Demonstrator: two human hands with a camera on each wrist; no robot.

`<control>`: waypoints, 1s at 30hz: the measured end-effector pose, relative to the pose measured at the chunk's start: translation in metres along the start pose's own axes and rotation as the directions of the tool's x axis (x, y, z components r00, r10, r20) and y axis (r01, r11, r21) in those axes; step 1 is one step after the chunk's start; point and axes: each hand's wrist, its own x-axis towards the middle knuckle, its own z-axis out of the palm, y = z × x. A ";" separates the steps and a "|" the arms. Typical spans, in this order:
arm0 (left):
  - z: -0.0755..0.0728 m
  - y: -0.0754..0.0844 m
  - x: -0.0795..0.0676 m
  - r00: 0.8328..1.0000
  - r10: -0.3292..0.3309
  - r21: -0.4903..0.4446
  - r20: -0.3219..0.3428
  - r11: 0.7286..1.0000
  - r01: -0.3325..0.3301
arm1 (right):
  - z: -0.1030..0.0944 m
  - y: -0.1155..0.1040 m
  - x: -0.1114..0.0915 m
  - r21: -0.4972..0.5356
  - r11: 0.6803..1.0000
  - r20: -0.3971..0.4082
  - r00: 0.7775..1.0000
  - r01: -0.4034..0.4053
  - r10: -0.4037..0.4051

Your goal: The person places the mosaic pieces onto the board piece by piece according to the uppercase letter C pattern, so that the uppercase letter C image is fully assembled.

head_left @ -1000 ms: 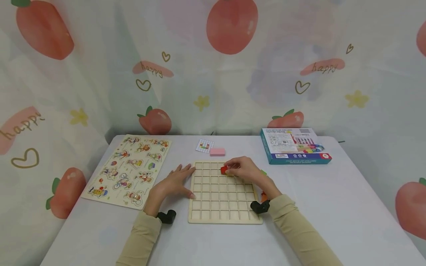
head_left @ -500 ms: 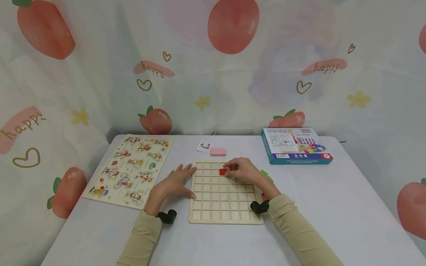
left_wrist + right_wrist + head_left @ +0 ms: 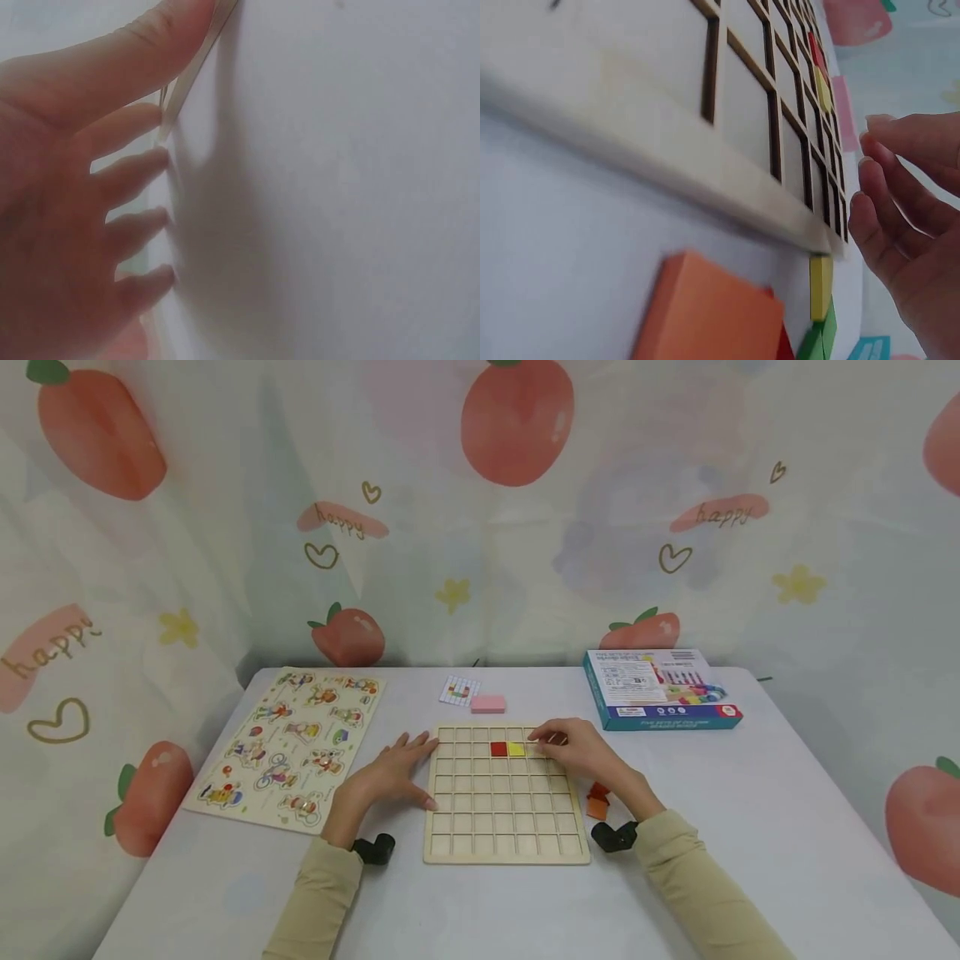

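Note:
A wooden grid board (image 3: 506, 822) lies flat on the white table. A red square tile (image 3: 498, 749) and a yellow tile (image 3: 516, 749) sit side by side in its second row. My right hand (image 3: 581, 750) hovers over the board's upper right, fingertips just right of the yellow tile. In the right wrist view its thumb and fingers are bent loosely toward each other with nothing between them. My left hand (image 3: 390, 774) is spread at the board's left edge, thumb and fingertips at the rim. In the left wrist view those fingers (image 3: 139, 169) are straight.
Right of the board lie an orange block (image 3: 597, 809), red pieces (image 3: 599, 791), a yellow block (image 3: 821, 289) and a green one (image 3: 825, 330). Behind the board are a pattern card (image 3: 459, 690) and a pink block (image 3: 488, 704). A picture puzzle (image 3: 300, 727) lies left, a box (image 3: 663, 689) back right.
The red tile, pinched in my right hand a second ago, now lies in a cell. The yellow tile shows beside it as the right hand has drawn off rightward. My left hand stays put.

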 end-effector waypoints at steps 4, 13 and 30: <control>0.000 0.001 0.000 1.000 -0.001 0.000 -0.002 1.000 0.001 | -0.008 0.007 -0.009 -0.011 1.000 0.005 1.000 -0.027 0.027; -0.001 0.003 -0.003 1.000 -0.006 -0.002 0.000 1.000 0.006 | -0.021 0.029 -0.027 -0.044 0.995 -0.030 0.996 -0.086 0.085; 0.000 0.000 -0.003 1.000 0.008 -0.007 -0.005 1.000 -0.008 | -0.024 0.045 -0.023 -0.081 0.989 -0.024 0.992 -0.125 0.123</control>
